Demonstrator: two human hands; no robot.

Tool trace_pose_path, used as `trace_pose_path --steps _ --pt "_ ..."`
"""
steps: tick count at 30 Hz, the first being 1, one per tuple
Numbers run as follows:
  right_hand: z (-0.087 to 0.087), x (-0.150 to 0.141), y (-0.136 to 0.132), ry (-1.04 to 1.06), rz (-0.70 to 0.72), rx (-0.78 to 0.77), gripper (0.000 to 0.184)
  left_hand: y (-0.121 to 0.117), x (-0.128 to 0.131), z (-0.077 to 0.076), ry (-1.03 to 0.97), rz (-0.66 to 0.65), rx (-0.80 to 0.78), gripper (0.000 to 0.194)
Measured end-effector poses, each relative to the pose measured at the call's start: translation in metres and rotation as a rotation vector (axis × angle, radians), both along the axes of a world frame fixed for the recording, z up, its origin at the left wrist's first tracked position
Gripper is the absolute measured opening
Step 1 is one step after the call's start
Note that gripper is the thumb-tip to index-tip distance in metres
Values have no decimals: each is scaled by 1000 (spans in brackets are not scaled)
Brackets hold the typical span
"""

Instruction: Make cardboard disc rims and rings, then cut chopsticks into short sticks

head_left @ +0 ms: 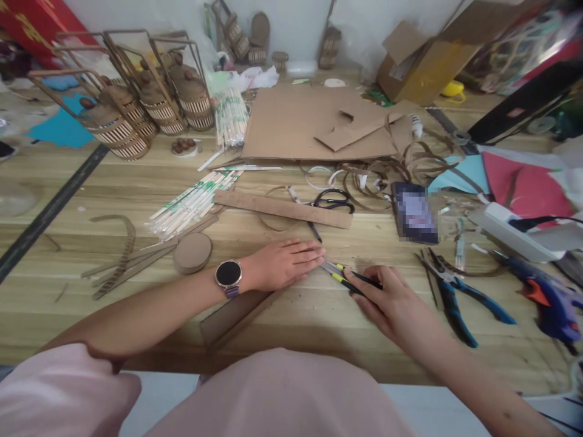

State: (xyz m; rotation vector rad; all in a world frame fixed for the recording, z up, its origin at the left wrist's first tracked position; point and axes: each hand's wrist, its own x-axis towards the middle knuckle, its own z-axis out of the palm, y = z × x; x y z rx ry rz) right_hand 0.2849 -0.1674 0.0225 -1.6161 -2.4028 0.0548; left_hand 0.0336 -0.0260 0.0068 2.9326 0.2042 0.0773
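Note:
My left hand [285,265] lies flat, its fingers stretched out together and pointing right. From under its palm a brown cardboard strip [237,315] slants towards the table's front edge. Closed in my right hand [394,297] is a black and yellow utility knife [339,275]. Its grey front end reaches to the left fingertips; whether the tip touches the cardboard is hidden. Beyond the left hand, another long cardboard strip [282,209] partly covers black-handled scissors [334,197]. A round cardboard disc [193,252] sits by the left wrist.
At right lie blue-handled pliers [455,297], a glue gun [546,297] and a phone [415,212]. Bundled sticks [191,203] lie at left. Several small lantern-like baskets [118,130] stand at back left. Large cardboard [291,121] and coiled brown strips [373,182] lie behind.

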Motion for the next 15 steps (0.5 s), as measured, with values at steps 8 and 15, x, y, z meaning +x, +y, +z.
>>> trace_pose_path --steps 8,15 --pt "-2 -2 -3 3 -13 -9 40 0 1 0 16 7 -11 45" --pt "-1 -6 -5 -16 1 3 41 -1 0 2 42 28 -30 46"
